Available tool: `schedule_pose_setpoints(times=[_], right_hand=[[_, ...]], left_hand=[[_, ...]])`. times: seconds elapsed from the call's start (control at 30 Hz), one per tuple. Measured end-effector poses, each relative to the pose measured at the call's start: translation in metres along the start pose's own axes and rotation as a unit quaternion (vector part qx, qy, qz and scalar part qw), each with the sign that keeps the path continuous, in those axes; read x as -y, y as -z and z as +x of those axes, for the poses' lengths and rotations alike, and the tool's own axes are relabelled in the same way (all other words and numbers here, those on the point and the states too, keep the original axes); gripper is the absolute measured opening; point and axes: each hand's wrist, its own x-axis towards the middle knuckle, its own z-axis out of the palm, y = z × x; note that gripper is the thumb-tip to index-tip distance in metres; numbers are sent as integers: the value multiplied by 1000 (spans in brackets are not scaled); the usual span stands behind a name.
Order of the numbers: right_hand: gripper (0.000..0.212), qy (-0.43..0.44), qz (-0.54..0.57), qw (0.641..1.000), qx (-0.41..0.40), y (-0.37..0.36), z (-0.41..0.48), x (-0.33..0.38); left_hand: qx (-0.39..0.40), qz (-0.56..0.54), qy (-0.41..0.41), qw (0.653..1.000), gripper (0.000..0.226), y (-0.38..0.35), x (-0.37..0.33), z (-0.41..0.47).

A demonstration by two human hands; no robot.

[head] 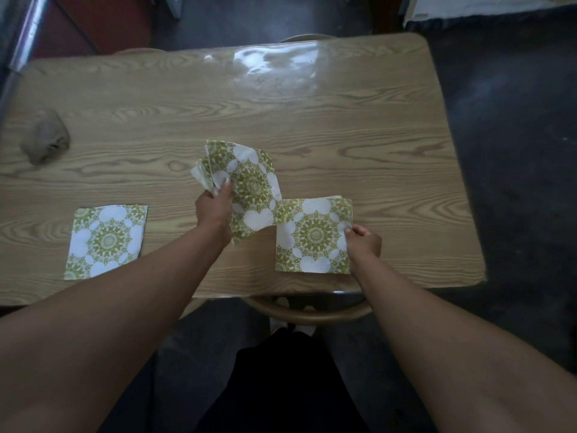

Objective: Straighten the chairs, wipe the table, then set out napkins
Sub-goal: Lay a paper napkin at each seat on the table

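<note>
A wooden table (281, 120) fills the view. One green-and-white patterned napkin (106, 240) lies flat near the front left edge. A second napkin (312, 235) lies flat near the front right edge, and my right hand (363, 240) pinches its right side. My left hand (215, 207) grips a fanned stack of napkins (249, 185) just above the table's middle, its lower corner overlapping the second napkin's top left corner.
A crumpled brown cloth (46, 139) sits on the table at the far left. The curved wooden back of a chair (307, 310) shows under the front edge by the right napkin. Another chair top (306, 37) peeks over the far edge. Dark floor surrounds the table.
</note>
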Motion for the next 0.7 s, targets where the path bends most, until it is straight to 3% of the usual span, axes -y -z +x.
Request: schedule_pose_setpoints(times=[0.7], right_hand=[[26, 9, -42, 999, -9, -19, 3, 26]], left_hand=[[51, 5, -5, 999, 35, -14, -18, 18]])
